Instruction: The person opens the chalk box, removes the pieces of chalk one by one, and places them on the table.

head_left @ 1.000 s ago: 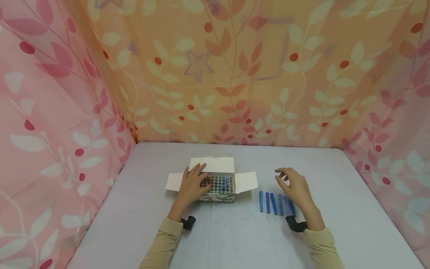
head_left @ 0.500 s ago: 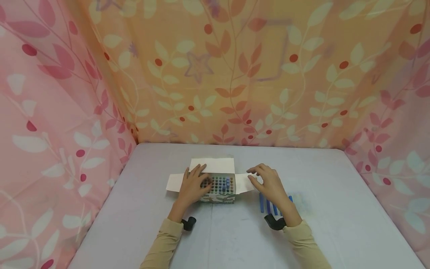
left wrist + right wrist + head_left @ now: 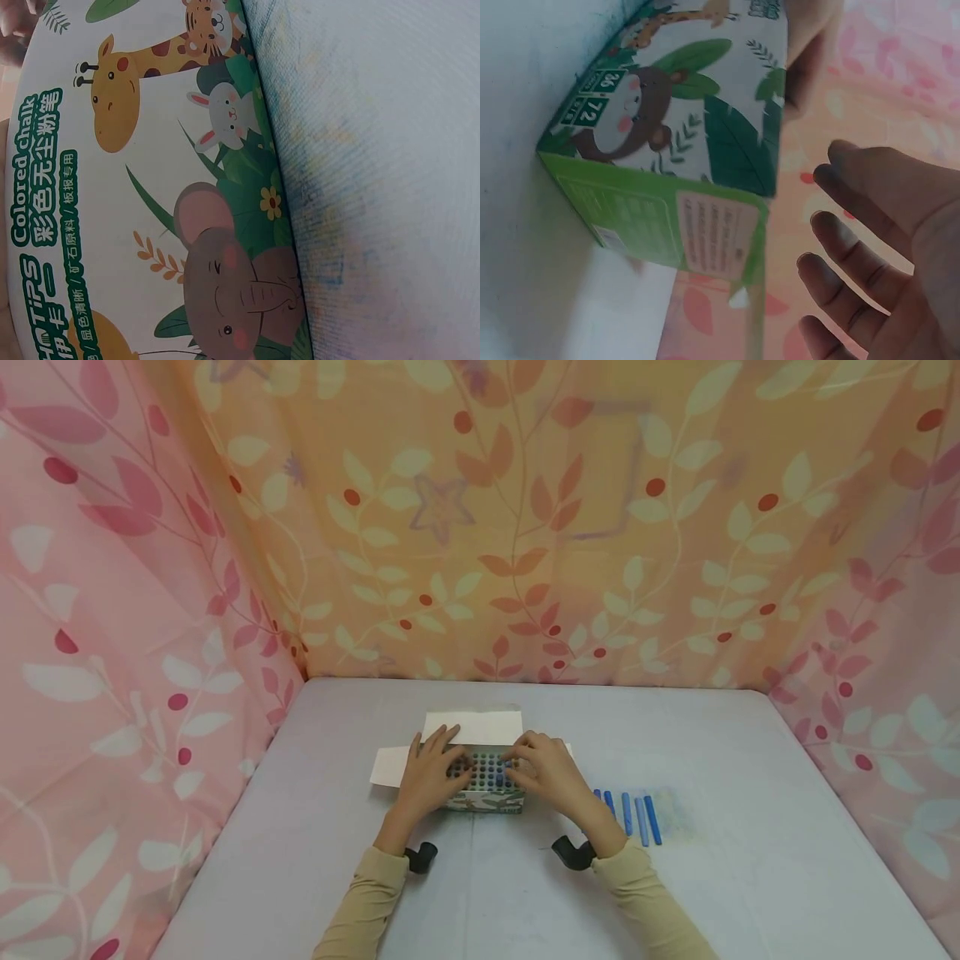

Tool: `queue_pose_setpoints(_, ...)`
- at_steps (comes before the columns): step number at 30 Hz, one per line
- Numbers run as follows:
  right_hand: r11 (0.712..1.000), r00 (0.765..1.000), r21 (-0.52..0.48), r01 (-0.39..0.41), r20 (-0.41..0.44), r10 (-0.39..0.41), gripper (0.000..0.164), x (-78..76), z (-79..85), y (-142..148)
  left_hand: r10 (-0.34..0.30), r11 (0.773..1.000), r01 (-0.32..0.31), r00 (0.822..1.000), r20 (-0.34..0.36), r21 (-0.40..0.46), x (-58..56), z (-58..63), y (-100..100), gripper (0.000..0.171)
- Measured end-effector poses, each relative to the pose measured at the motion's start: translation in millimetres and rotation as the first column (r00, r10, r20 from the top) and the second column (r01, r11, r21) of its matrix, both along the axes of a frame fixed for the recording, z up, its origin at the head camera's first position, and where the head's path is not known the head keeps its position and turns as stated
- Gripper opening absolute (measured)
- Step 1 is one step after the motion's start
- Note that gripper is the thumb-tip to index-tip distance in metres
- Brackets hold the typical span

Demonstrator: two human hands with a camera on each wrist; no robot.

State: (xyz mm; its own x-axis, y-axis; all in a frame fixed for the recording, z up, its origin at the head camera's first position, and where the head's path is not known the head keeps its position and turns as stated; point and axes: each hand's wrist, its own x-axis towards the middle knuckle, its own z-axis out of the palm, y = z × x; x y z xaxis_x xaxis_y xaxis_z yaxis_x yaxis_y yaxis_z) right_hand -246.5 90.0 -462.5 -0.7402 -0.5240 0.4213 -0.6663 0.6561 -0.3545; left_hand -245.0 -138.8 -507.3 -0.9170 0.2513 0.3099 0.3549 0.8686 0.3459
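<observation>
An open box of coloured chalk (image 3: pixel 487 802) sits near the table's middle, with chalk ends in rows inside. My left hand (image 3: pixel 431 777) rests on its left end, some fingers spread toward the back flap; what lies under its fingertips is hidden. Above the right end is my right hand (image 3: pixel 551 772), fingers loosely bent. In the right wrist view its fingers (image 3: pixel 836 240) hold nothing that I can see, and they stand apart from the box. A blue chalk stick (image 3: pixel 500 779) stands higher than others in the box. Several blue chalk sticks (image 3: pixel 627 814) lie right of the box.
White flaps of the box stand out at the back (image 3: pixel 472 727) and left (image 3: pixel 387 766). A pale table (image 3: pixel 480 893) carries chalk smudges near the loose sticks. Flowered cloth (image 3: pixel 510 527) hangs behind and on both sides.
My right hand has moved left, from above the loose blue chalk sticks to the box's right end, and uncovered some of the sticks. My left hand has stayed in place.
</observation>
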Motion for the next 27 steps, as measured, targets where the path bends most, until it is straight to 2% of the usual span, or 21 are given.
queue_pose_setpoints(9,0.990,1.000,0.139,-0.018,-0.014,0.020,0.018,-2.9,-11.9,-14,-0.013,1.000,0.014,1.000,-0.024,0.013,0.4,-0.8,-1,0.007)
queue_pose_setpoints(23,0.987,0.999,0.155,-0.034,0.013,0.033,0.017,-5.4,-7.8,-16,-0.003,1.000,0.003,1.000,-0.017,0.010,-1.3,0.1,-1,0.008)
queue_pose_setpoints(27,0.987,1.000,0.162,-0.011,0.025,0.007,0.022,-5.8,-8.7,-15,-0.010,1.000,0.010,1.000,-0.012,0.005,-0.6,-1.2,-1,0.009)
